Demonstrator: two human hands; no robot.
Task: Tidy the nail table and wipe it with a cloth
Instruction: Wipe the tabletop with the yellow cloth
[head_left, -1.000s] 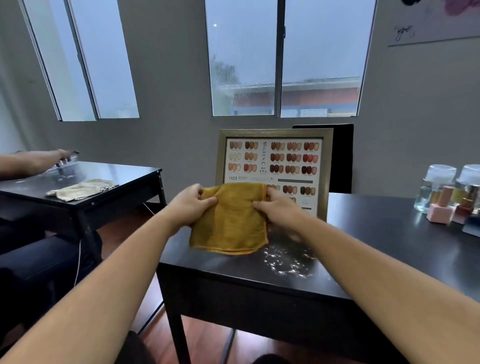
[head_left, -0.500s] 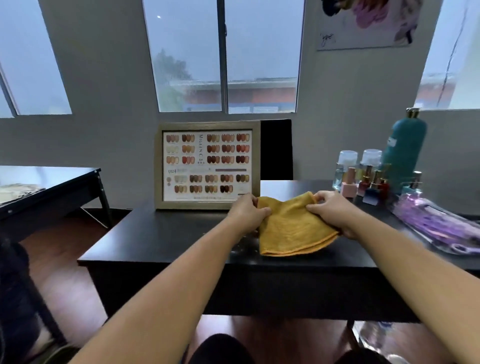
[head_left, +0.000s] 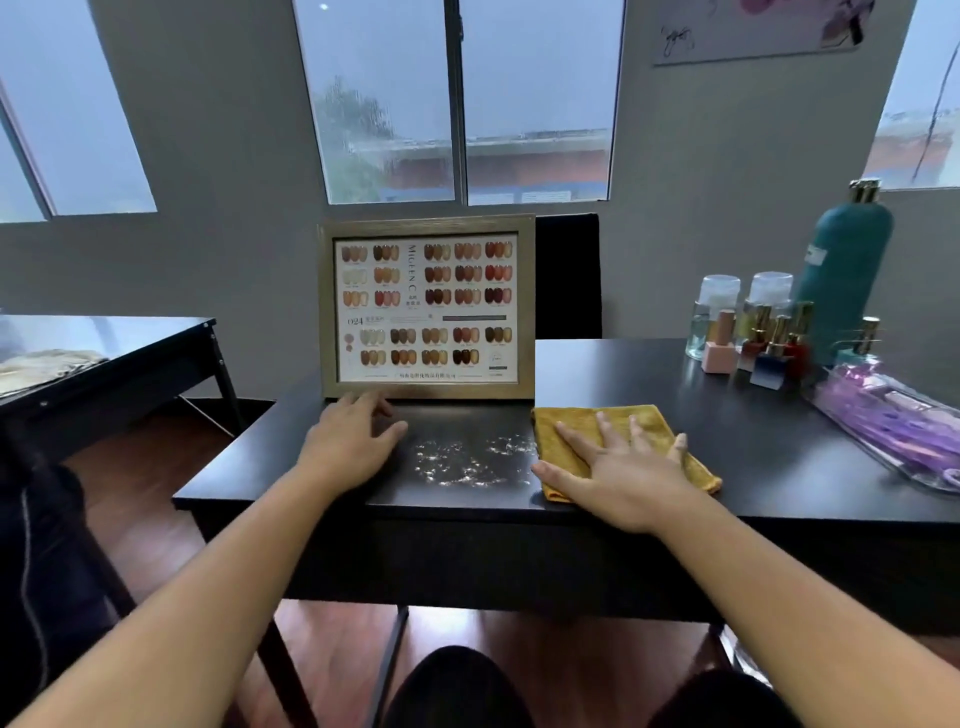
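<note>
Little done | mustard-yellow folded cloth (head_left: 571, 431) on black counter (head_left: 675, 374), 3 o'clock of unwiped white dust (head_left: 467, 460) | right hand (head_left: 623, 470) grip flat, pressing cloth | left hand (head_left: 353, 441) grip relaxed, empty, 9 o'clock | wiping remains

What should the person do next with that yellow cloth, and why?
Probably sweep the right hand, which lies flat on the yellow cloth, leftward over the white specks on the black table. The specks lie unwiped just beside the cloth's left edge, and the left hand rests beyond them.
</note>
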